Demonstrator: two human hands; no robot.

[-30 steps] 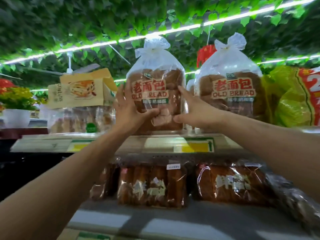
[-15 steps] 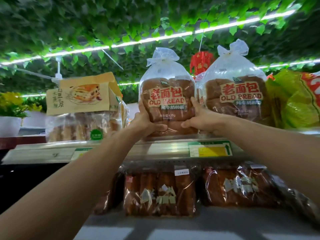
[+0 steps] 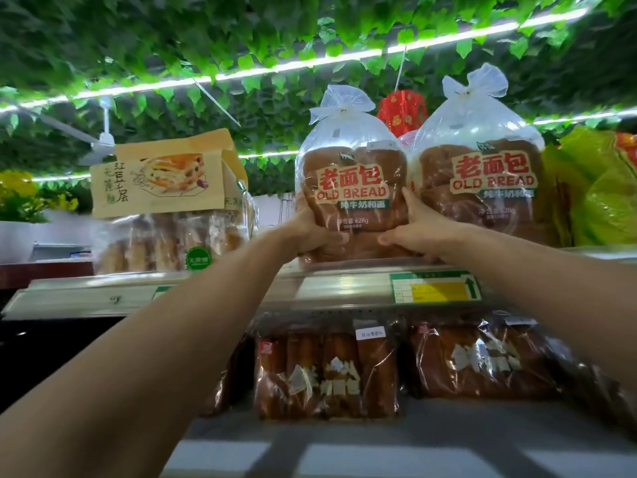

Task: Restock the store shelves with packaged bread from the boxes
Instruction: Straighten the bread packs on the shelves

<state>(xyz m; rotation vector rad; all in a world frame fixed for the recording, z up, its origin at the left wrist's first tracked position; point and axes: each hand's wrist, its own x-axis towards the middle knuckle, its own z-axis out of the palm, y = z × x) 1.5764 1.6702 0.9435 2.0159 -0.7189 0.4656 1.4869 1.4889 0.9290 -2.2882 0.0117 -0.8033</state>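
The fingers of the left hand (image 3: 312,232) and the right hand (image 3: 412,232) disappear behind the sides of the bread bag (image 3: 351,188), and whether its base touches the top shelf (image 3: 213,293) is hidden by them. The green packet (image 3: 599,191) at far right is cut by the frame edge. The small print on the yellow price tag (image 3: 436,291) is unreadable. Labels on the lower loaves (image 3: 327,370) are blurred.

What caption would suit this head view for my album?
Both hands, left and right, grip a clear plastic bag of brown OLD BREAD loaf on the top store shelf.
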